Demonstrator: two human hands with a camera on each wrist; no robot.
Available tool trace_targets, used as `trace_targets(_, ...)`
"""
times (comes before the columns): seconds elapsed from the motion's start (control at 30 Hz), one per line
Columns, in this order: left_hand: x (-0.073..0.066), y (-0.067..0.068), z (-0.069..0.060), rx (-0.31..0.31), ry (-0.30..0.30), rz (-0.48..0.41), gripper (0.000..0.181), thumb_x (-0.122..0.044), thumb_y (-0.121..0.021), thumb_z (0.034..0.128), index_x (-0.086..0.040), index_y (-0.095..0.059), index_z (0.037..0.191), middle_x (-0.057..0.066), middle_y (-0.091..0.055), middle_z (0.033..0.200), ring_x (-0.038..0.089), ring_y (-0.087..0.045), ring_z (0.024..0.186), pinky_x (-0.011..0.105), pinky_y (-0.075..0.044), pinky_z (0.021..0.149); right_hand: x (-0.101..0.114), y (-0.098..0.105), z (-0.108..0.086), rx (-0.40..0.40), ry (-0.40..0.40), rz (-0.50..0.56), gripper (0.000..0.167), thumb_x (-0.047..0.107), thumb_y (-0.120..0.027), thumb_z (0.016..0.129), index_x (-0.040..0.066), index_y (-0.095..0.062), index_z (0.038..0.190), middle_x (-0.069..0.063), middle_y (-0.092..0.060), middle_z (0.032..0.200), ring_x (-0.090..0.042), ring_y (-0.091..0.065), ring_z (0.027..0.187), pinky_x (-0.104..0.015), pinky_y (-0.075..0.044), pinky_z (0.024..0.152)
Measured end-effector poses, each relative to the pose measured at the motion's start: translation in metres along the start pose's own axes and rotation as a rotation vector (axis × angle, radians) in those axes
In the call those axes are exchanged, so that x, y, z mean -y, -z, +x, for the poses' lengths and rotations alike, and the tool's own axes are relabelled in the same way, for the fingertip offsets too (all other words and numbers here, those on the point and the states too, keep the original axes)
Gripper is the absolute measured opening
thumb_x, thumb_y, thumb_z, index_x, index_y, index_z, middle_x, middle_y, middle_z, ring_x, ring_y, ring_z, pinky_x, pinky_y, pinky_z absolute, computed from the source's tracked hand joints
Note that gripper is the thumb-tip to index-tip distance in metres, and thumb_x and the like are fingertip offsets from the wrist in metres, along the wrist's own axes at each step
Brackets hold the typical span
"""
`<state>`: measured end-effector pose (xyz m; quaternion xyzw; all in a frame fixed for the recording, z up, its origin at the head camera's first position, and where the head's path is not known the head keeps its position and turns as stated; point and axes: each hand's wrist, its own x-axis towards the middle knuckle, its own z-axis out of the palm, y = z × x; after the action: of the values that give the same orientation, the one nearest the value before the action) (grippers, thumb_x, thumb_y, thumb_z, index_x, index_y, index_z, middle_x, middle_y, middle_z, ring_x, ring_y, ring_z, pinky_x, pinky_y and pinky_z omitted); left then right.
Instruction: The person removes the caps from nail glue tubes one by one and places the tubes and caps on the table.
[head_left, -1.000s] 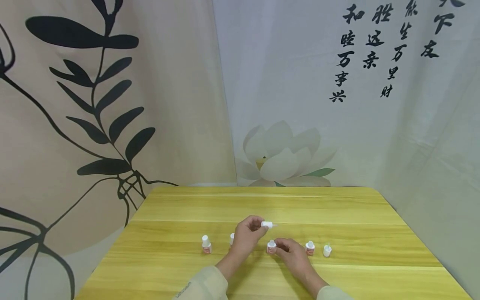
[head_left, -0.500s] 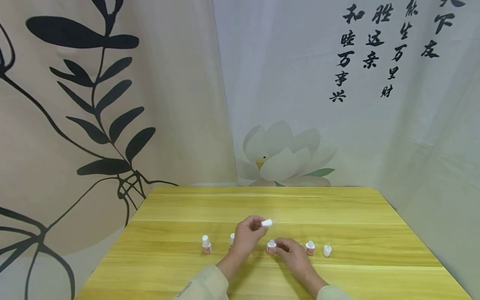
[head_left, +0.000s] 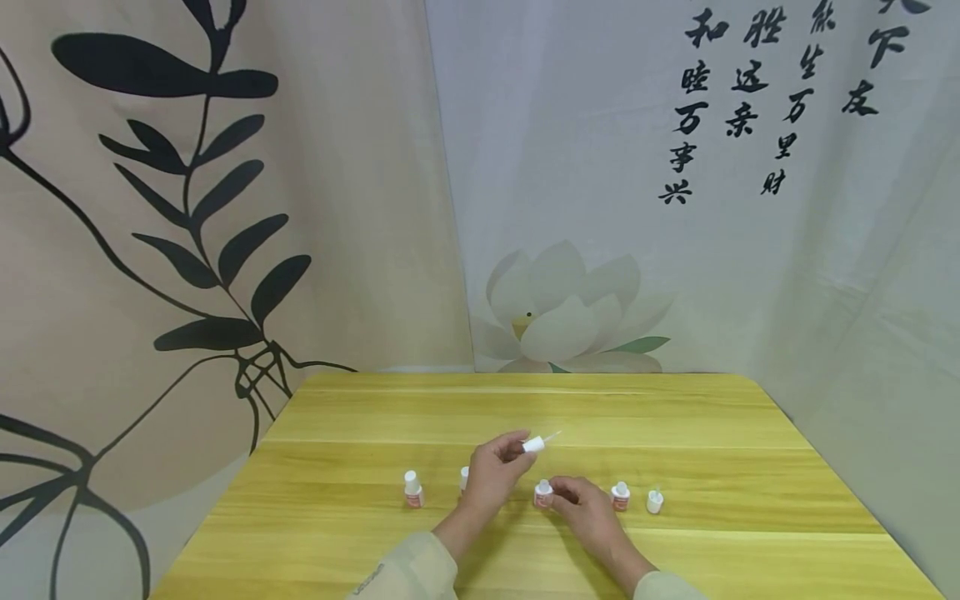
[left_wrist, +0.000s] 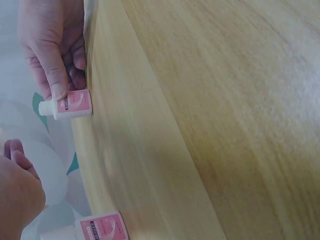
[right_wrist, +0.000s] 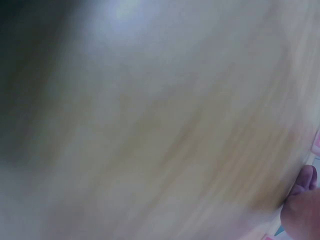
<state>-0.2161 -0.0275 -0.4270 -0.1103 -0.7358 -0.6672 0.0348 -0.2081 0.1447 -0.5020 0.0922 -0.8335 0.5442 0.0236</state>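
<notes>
Raised over the table, my left hand pinches a white bottle cap whose thin applicator stem points up to the right. My right hand grips a small white bottle with a pink label, standing uncapped on the table. In the left wrist view, the thumb presses that bottle's label, while my left hand shows at the left edge and the cap is mostly out of frame. The right wrist view is blurred; part of my right hand appears at its lower right.
On the wooden table stand a capped bottle at left and another bottle mostly behind my left hand. To the right are an uncapped bottle and a loose white cap, stem up. A printed curtain hangs behind.
The cap in my left hand has tilted, so its stem now angles upward instead of lying level. My right hand and the bottle have stayed in place.
</notes>
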Motion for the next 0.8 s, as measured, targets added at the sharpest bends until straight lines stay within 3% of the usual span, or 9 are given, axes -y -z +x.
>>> trace_targets(0.17,0.003,0.000,0.002,0.006,0.015,-0.020,0.023,-0.003,-0.068,0.0909,0.005,-0.068,0.113,0.014,-0.070,0.098,0.016,-0.062,0.086,0.020,-0.050,0.070,0.000,0.000,0.000,0.011,0.005,0.013,0.015,0.023,-0.070,0.092,0.011,-0.074,0.100,0.001,-0.072,0.096,-0.017,-0.065,0.092,-0.029,-0.052,0.081)
trace_targets(0.37,0.032,-0.002,0.014,-0.008,0.020,0.000,0.018,-0.006,-0.072,0.0892,-0.001,-0.069,0.107,0.008,-0.070,0.094,0.015,-0.062,0.084,0.022,-0.050,0.071,-0.001,0.000,0.001,0.005,0.004,0.012,0.015,0.023,-0.071,0.092,0.011,-0.074,0.100,0.001,-0.072,0.095,-0.017,-0.065,0.091,-0.028,-0.051,0.080)
trace_targets(0.5,0.039,-0.002,0.015,-0.005,0.016,0.005,0.029,-0.010,-0.073,0.0891,-0.002,-0.068,0.116,0.006,-0.070,0.097,0.015,-0.063,0.087,0.022,-0.052,0.072,-0.001,-0.001,0.001,-0.005,-0.002,0.000,0.015,0.023,-0.071,0.091,0.011,-0.074,0.101,0.001,-0.071,0.096,-0.016,-0.064,0.091,-0.028,-0.051,0.079)
trace_targets(0.6,0.038,-0.003,0.015,-0.001,0.016,0.001,0.033,-0.011,-0.073,0.0901,-0.002,-0.067,0.121,0.005,-0.069,0.098,0.015,-0.062,0.088,0.021,-0.052,0.071,-0.001,-0.001,0.001,-0.012,-0.005,-0.007,0.015,0.023,-0.071,0.091,0.011,-0.074,0.100,0.001,-0.071,0.096,-0.016,-0.063,0.090,-0.028,-0.051,0.078)
trace_targets(0.8,0.007,-0.003,0.003,-0.012,0.032,0.007,0.024,-0.002,-0.068,0.0904,0.004,-0.068,0.113,0.012,-0.069,0.096,0.017,-0.061,0.086,0.020,-0.050,0.069,0.000,-0.001,0.000,-0.010,-0.009,0.001,0.015,0.022,-0.071,0.091,0.011,-0.074,0.101,0.001,-0.070,0.097,-0.017,-0.063,0.091,-0.029,-0.051,0.080)
